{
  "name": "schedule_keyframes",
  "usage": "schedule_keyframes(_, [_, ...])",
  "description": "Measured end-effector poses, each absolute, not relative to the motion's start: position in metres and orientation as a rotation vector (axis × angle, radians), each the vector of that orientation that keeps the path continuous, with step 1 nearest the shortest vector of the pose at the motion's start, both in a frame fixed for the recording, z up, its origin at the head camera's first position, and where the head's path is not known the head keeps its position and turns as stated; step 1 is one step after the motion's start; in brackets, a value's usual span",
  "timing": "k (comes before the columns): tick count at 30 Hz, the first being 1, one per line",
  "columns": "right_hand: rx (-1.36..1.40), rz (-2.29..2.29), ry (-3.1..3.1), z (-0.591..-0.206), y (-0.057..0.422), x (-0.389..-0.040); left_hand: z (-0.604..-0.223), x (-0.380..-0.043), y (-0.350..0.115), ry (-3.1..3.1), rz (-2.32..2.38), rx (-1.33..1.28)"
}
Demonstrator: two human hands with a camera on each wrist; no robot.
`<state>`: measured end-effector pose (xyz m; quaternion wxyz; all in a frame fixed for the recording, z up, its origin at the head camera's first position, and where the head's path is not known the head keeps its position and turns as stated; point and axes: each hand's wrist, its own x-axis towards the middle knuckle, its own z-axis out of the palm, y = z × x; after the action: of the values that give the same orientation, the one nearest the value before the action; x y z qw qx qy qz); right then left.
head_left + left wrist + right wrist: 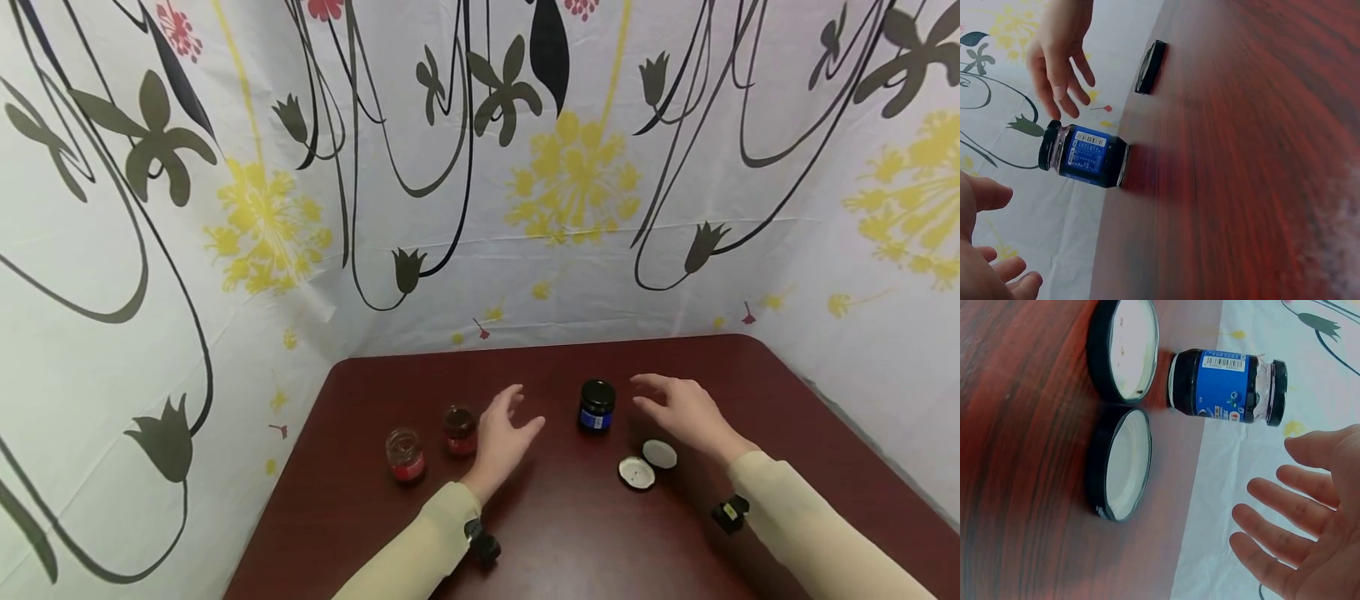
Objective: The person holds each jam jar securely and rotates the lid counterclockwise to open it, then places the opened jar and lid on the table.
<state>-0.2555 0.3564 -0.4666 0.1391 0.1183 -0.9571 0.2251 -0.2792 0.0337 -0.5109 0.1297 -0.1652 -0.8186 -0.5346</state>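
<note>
A jar with a black lid and blue label (596,408) stands upright on the table between my two hands. My left hand (504,433) hovers to its left, fingers spread and slightly bent, holding nothing. To the jar's right my right hand (686,412) is also empty, its loose fingers pointing toward the lid. In the right wrist view the blue-labelled jar (1225,386) has its lid on, a gap away from the fingertips. Two black-rimmed lids lie with pale insides up below my right hand: one nearer lid (637,473) and one farther lid (660,454).
Left of my left hand stand two lidless glass jars with red labels, one clear-looking jar (406,456) and one darker jar (460,431). The dark red wooden table (570,533) meets a patterned cloth (487,292) at its back and sides.
</note>
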Motion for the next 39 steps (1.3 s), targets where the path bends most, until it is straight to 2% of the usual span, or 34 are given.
schedule_keyframes(18, [0.359, 0.886, -2.798, -0.471, 0.34, -0.271, -0.515, -0.306, 0.081, -2.478, -1.592, -0.655])
schedule_keyframes(39, [0.387, 1.011, -2.823, -0.479, 0.333, -0.274, -0.534, -0.313, 0.117, -2.618, -1.479, -0.716])
